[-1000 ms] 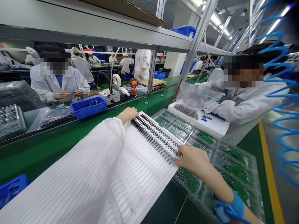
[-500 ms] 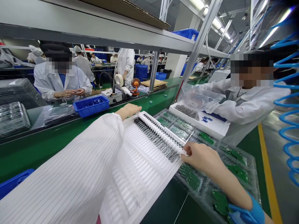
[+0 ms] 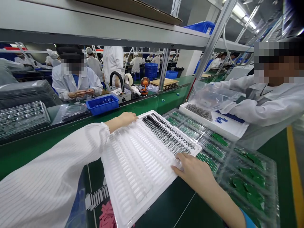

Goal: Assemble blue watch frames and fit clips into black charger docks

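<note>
White tray (image 3: 149, 161) lay between our left hand (image 3: 123, 120) and right hand (image 3: 190, 167) | long axis near-left to far-right | right, nearer us, gripped its edge; left's grip we couldn't tell

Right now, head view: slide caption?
Left hand and right hand at edges of a white tray, green boards nearby.

Single head-worn view, facing forward, angled down; white tray (image 3: 133, 158) close below

White slotted tray (image 3: 133, 171), face up, set askew. Slim dark parts (image 3: 166, 134) with silvery leads lie in rows across its end between one and two o'clock.
</note>
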